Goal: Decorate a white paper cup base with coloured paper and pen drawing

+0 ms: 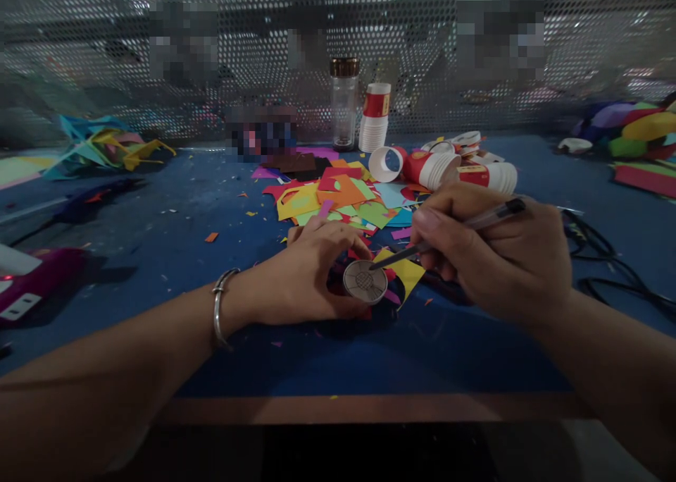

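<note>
My left hand (311,274), a silver bangle on its wrist, curves thumb and fingers around a small round paper cup base (365,282). Dark lines are drawn on its pale face, among them a cross-hatched circle near the middle. Whether a cup wall continues below it I cannot tell. In my right hand (491,256) is a pen (465,227) with a clear barrel and black end, slanting down to the left. Its tip meets the upper right of the disc. Beneath the hands lie a yellow paper piece (409,274) and other scraps.
Behind the hands spreads a heap of coloured paper (338,193). Red and white paper cups (430,168) lie beyond it, near a cup stack (374,119) and glass bottle (344,108). Black cable (607,256) runs at right; a purple device (42,285) sits left. Perforated metal closes the back.
</note>
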Motion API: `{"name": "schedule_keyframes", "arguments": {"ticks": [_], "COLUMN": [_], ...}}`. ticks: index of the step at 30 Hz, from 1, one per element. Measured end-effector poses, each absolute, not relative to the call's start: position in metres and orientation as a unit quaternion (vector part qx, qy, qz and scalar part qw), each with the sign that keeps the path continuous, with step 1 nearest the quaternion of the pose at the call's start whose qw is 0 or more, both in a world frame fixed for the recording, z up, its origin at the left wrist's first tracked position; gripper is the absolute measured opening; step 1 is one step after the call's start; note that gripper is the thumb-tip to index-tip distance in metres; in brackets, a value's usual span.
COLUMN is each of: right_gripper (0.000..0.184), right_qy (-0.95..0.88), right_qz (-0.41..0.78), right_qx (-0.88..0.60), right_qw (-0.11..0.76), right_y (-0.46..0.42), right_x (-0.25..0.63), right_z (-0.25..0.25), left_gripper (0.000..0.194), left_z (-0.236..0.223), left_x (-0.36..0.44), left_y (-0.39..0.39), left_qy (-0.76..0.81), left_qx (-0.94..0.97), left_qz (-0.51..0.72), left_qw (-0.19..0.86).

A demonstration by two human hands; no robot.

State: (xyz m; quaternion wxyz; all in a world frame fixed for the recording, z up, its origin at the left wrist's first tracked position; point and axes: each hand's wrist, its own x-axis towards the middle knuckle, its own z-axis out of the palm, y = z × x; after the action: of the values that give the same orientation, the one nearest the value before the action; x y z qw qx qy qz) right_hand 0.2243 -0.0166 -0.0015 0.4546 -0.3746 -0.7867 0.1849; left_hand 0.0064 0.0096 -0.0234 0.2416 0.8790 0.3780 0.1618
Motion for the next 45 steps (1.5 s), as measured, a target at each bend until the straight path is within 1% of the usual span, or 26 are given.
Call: {"name": "schedule_keyframes", "arguments": {"ticks": [8,13,19,22,26,32,36,39,43,45], "right_gripper": [0.029,0.031,0.031,0.031,0.032,0.032,0.033,0.037,0.034,0.034], "right_qy": [-0.795,-0.794,-0.799,-0.795,-0.795,-0.765,-0.746,-0.74,-0.72,-0.717], "right_qz": [0.171,0.156,0.132,0.121,0.125,0.148,0.126,0.109,0.063,0.072], "right_qx": [-0.371,-0.376,-0.396,-0.401,-0.392,-0.393,-0.395,-0.393,-0.374,-0.377], "right_qw": [0.449,0.451,0.433,0.438,0.445,0.489,0.521,0.535,0.581,0.582], "right_y": [-0.017,-0.018,-0.017,-0.017,-0.015,-0.017,-0.02,-0.019,-0.015,-0.012], "right_x": [0.224,0.225,0.227,0.227,0.228,0.23,0.229,0.228,0.228,0.228], "right_z": [-0.001,0.0,-0.002,-0.001,-0.003,-0.007,-0.005,-0.004,-0.008,-0.009], "left_gripper": [0.054,0.056,0.053,0.055,0.048,0.049,0.046,0.046,0.045,0.045], "left_z": [-0.031,-0.033,-0.033,-0.031,-0.025,-0.023,-0.021,-0.02,-0.019,-0.018], "left_x": [0.004,0.006,0.007,0.006,0.006,0.006,0.006,0.006,0.007,0.006], "left_y": [0.01,0.011,0.012,0.012,0.011,0.008,0.005,0.004,0.005,0.007], "left_qy": [0.376,0.373,0.374,0.376,0.389,0.388,0.389,0.388,0.404,0.417], "left_qx": [0.884,0.881,0.888,0.884,0.882,0.887,0.887,0.884,0.875,0.868], "left_qz": [0.151,0.167,0.156,0.182,0.19,0.214,0.225,0.236,0.236,0.234], "left_qw": [0.235,0.237,0.219,0.21,0.188,0.129,0.107,0.11,0.124,0.13]}}
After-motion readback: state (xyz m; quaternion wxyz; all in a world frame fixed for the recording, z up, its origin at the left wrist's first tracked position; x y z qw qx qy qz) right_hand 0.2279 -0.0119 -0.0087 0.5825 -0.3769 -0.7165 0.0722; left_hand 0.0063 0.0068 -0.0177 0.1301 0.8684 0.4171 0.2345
